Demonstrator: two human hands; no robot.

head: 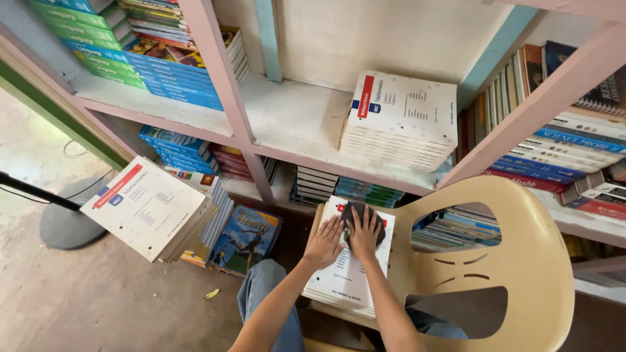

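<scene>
Both hands lie flat, side by side, on a stack of white workbooks that rests on the seat of a cream plastic chair: the left hand presses its open palm on the top cover, while the right hand has its fingers spread over a dark cloth on that cover, not clenched around it. A matching stack of white workbooks sits on the pink shelf above, and another white stack stands on the floor at the left, beside a blue health book.
</scene>
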